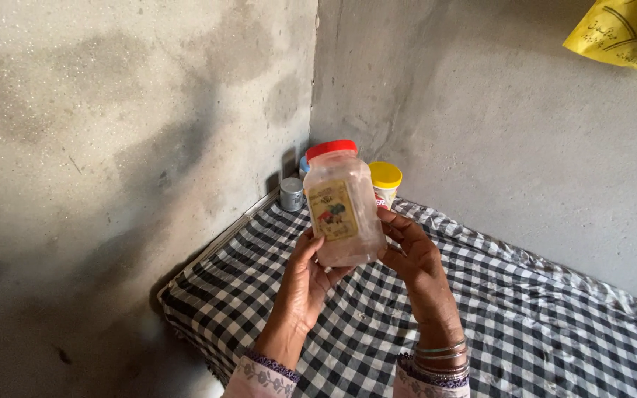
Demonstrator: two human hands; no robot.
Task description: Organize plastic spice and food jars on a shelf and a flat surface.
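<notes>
Both hands, left hand (305,280) and right hand (413,254), clasp the light, stiff, near-empty plastic jar (342,210) low, beneath its red lid (331,149).

Both hands (307,284) (414,258) hold a red-lidded clear jar (342,206) above checkered cloth (540,324).

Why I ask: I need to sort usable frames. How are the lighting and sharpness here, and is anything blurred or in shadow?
Head view: soft, even light, no glare; the clear jar in the left hand and right hand is fairly sharp; the containers behind it sit in the dim corner; dark patches mottle the left wall.
</notes>
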